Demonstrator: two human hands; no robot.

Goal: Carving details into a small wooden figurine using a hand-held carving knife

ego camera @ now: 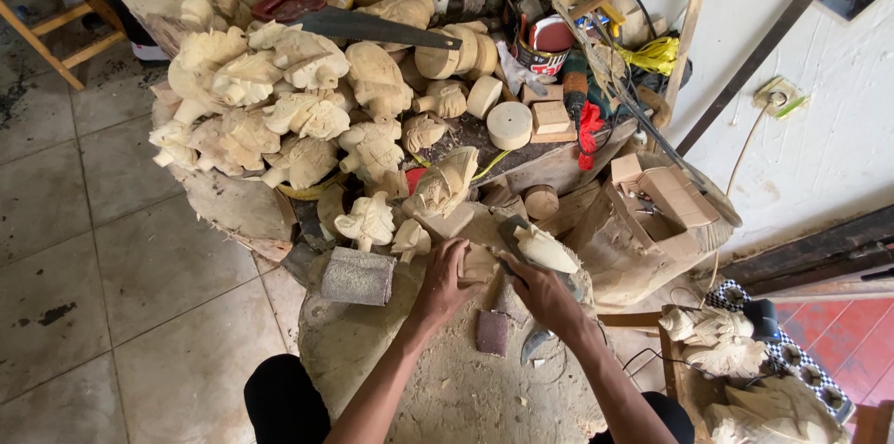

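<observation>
Dusty stump top (447, 379), left hand (445, 284) grip closed on carving (479, 263), right hand (543, 293) grip unclear, tin (545, 46) holding tools.

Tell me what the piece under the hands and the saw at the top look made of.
Carved piece: pale, unpainted raw wood, matte, like the carvings piled nearby. Saw: dark, dull blade, likely metal, with a reddish handle whose material I can't tell.

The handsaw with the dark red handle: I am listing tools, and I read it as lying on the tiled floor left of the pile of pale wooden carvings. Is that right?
Not quite. The handsaw with the dark red handle lies on top of the pile of pale wooden carvings, not on the tiled floor. The head view shows its blade resting across the carvings.
</observation>
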